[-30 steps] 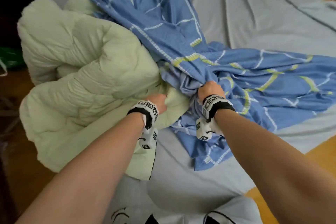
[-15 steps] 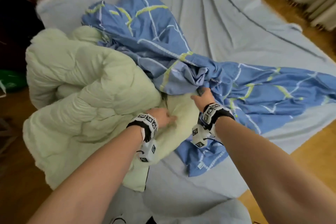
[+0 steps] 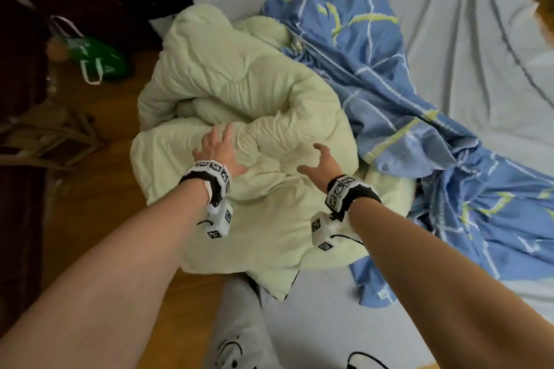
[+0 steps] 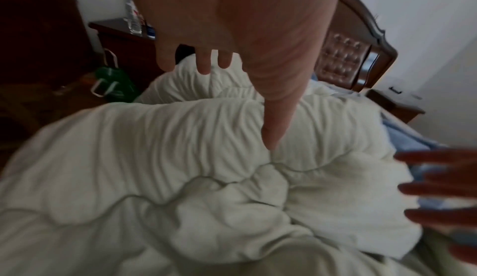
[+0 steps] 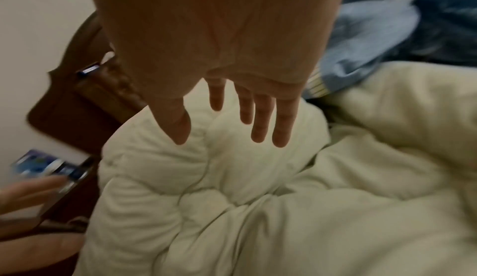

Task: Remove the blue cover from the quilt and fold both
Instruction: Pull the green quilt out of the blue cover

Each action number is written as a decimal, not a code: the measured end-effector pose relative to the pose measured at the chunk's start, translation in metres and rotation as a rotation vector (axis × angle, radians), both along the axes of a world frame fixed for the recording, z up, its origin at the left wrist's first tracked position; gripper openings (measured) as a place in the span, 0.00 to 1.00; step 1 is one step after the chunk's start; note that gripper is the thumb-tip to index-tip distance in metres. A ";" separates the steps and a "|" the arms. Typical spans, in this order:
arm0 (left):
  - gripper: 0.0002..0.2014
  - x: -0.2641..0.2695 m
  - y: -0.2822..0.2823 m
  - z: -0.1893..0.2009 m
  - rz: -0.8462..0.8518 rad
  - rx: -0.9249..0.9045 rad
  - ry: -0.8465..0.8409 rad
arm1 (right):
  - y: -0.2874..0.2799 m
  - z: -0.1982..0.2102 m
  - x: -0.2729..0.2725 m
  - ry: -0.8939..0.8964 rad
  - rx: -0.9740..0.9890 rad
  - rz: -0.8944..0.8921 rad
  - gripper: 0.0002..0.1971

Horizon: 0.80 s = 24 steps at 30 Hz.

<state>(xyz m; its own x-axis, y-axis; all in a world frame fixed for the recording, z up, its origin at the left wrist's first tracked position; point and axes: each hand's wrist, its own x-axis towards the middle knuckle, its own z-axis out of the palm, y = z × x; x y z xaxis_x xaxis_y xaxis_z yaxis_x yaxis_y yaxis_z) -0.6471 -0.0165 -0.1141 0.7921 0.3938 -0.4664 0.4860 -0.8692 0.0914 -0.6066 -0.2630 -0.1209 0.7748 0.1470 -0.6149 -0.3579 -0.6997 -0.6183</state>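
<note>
Both grips open and empty: left hand [image 3: 220, 148] flat on the bunched pale-green quilt [image 3: 239, 93] at the bed [image 3: 479, 39] edge, right hand [image 3: 322, 160] hovering just above it with fingers spread, blue cover [image 3: 404, 117] crumpled right of the quilt, nearer the right hand.

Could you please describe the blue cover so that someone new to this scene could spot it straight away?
Start at the bed with the pale grey-blue sheet. On it, right of the puffy pale green quilt, lies a crumpled blue fabric cover. Only it carries white and yellow-green lines.
</note>
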 end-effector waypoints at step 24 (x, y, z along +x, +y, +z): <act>0.19 -0.034 -0.165 0.011 -0.508 -0.489 0.330 | -0.074 0.020 0.014 0.128 -0.169 0.087 0.26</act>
